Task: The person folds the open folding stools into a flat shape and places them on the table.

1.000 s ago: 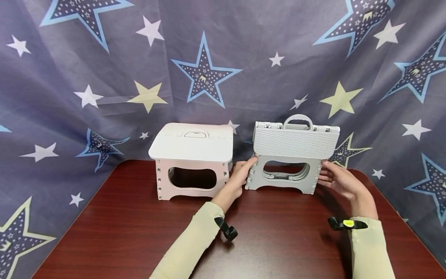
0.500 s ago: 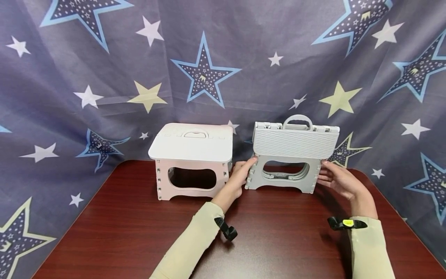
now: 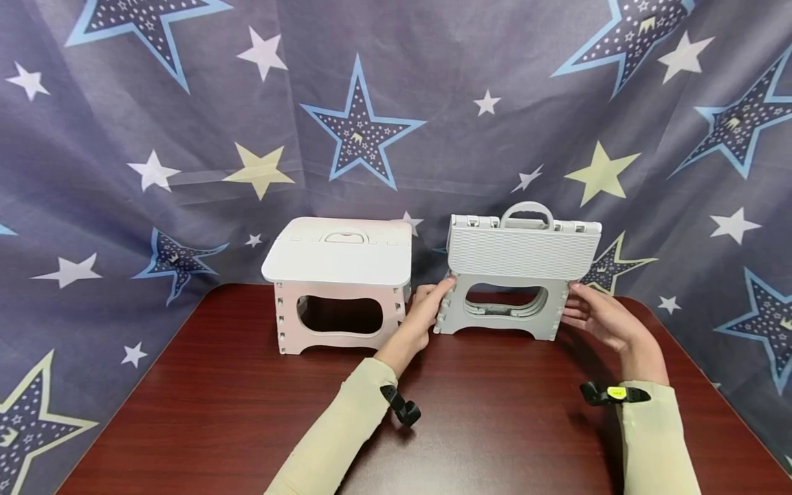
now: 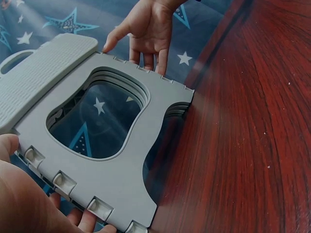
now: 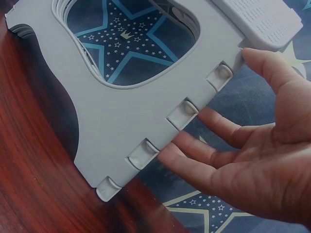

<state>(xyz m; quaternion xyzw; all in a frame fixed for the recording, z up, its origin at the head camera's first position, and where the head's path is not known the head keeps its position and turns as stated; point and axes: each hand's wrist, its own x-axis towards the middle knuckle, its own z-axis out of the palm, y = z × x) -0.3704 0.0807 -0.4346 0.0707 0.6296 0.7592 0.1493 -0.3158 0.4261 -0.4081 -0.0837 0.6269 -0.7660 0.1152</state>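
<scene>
A grey folding stool [image 3: 522, 254] stands partly folded on the table, its ridged seat panel sloping down and its handle loop up. My left hand [image 3: 423, 314] holds its left side edge, thumb at the seat's lower corner. In the left wrist view, the fingers [image 4: 87, 221] of that hand curl behind the hinged edge. My right hand [image 3: 603, 317] holds the opposite edge; in the right wrist view its thumb [image 5: 269, 68] meets the corner and its fingertips lie along the hinges. A pale pink folding stool [image 3: 337, 258] stands unfolded to the left, near my left wrist.
The dark red wooden table [image 3: 489, 426] carries both stools near its back edge. Behind it hangs a grey-purple curtain [image 3: 458, 158] printed with stars. Black straps [image 3: 401, 405] are on both wrists over pale sleeves.
Both hands keep the same hold on the grey stool. The whole head view has shifted very slightly; the stools otherwise stand as before.
</scene>
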